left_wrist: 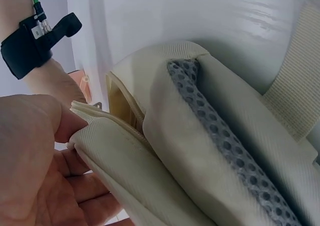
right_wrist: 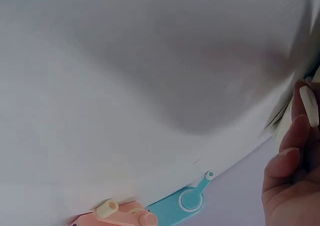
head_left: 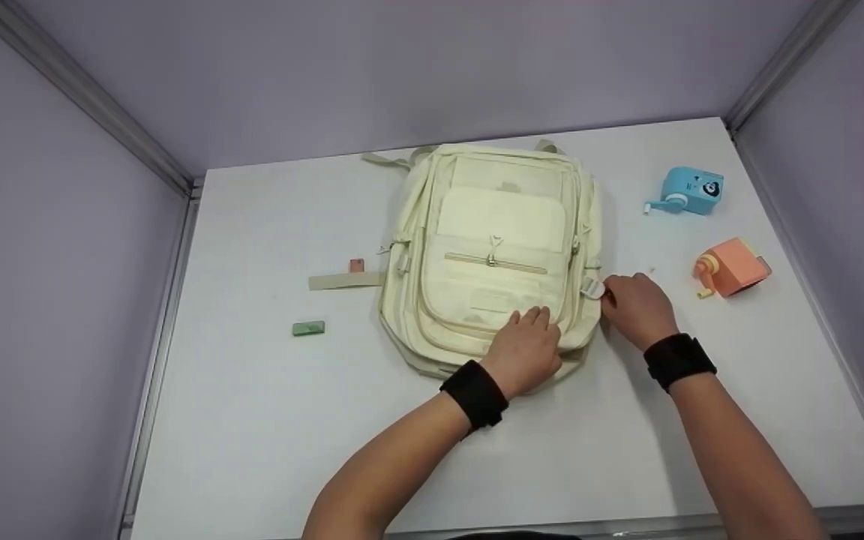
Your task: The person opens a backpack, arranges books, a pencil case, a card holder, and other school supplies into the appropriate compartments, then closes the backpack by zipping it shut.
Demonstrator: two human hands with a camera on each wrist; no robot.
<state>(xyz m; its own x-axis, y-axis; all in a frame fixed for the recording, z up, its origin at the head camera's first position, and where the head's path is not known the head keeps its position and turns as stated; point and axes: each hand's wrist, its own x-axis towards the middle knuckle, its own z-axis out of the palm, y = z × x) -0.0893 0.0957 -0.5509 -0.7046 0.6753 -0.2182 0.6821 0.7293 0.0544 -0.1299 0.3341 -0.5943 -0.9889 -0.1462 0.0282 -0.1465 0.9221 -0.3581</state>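
Cream bag [head_left: 501, 217], pinched in my left hand [head_left: 523, 352], with white tab [head_left: 592, 289] gripped in my right hand [head_left: 640, 309], was liable to skid if I tugged unevenly.

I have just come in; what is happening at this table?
A person is handling a cream backpack lying on a table. The left hand pinches the bag's edge beside a zipper that is open there. The right hand is at the bag's side, by a pale buckle; what it holds is unclear. A red block and a green block lie to the bag's left; a blue box and an orange box, both with cranks, are to its right.
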